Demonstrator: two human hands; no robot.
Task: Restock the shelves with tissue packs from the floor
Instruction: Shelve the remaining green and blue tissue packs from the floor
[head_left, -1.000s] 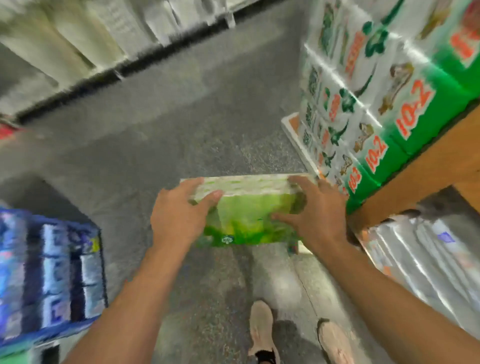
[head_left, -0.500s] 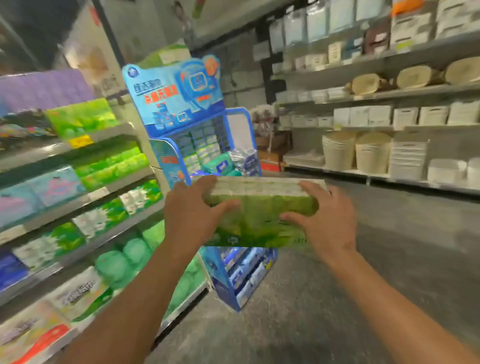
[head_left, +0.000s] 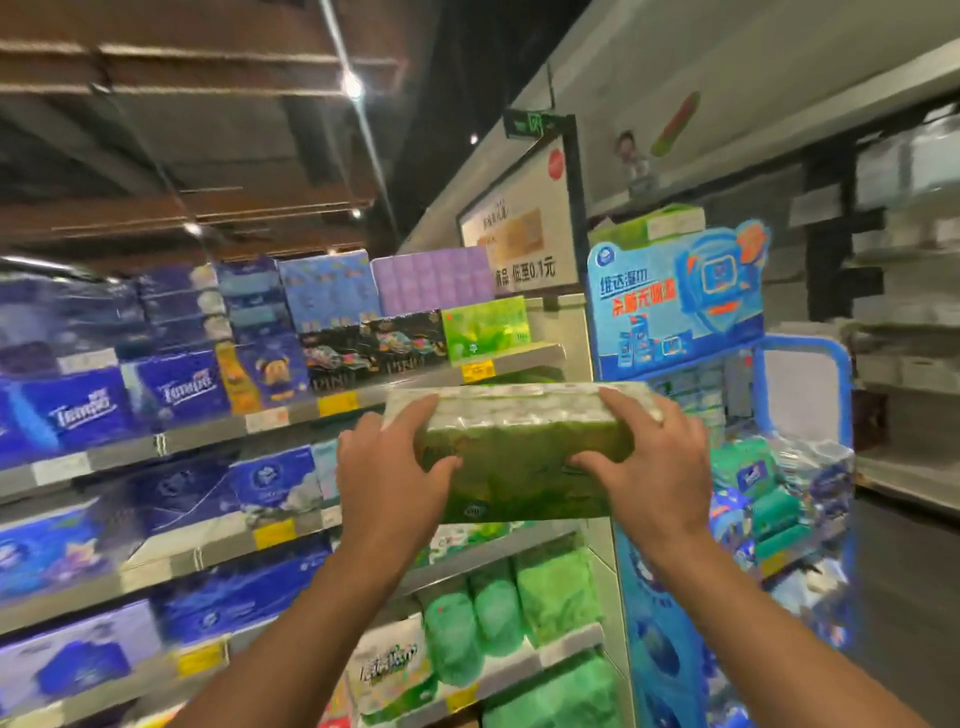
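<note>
Gripping the green plastic-wrapped tissue pack (head_left: 519, 457) at its two short ends, left hand (head_left: 387, 483) and right hand (head_left: 649, 462) hold it chest-high, long axis level, below the grey metal shelf (head_left: 519, 358) bearing a matching pack

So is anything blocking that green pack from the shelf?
Nothing visible does. Both the left hand and right hand hold the green plastic-wrapped tissue pack in open air before the grey metal shelf.

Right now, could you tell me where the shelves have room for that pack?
Room shows above the lone green pack, beside the purple packs, at the right end of the upper shelf. Leftward, blue packs crowd it. The held pack hides the shelf behind it.
</note>
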